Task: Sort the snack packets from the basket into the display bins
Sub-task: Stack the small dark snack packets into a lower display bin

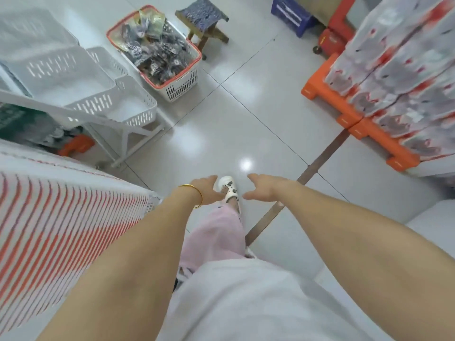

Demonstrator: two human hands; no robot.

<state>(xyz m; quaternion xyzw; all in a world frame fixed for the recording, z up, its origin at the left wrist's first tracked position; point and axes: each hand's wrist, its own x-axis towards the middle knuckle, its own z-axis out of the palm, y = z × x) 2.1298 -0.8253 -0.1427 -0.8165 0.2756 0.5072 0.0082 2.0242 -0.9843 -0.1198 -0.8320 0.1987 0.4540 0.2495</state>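
Note:
A white basket [183,88] with an orange rim stands on the floor at the upper middle, heaped with dark snack packets [157,51]. White slotted display bins [96,104] sit on a white rack at the left, next to the basket. My left hand [208,190], with a gold bangle at the wrist, and my right hand [262,187] hang low over the floor in the middle, far short of the basket. Both hold nothing and their fingers are relaxed.
A small wooden stool [204,17] stands behind the basket. Stacked wrapped goods [398,77] on orange pallets [362,129] fill the right side. A red-striped surface [61,207] lies at my lower left. Glossy white floor tiles [221,134] stretch between me and the basket.

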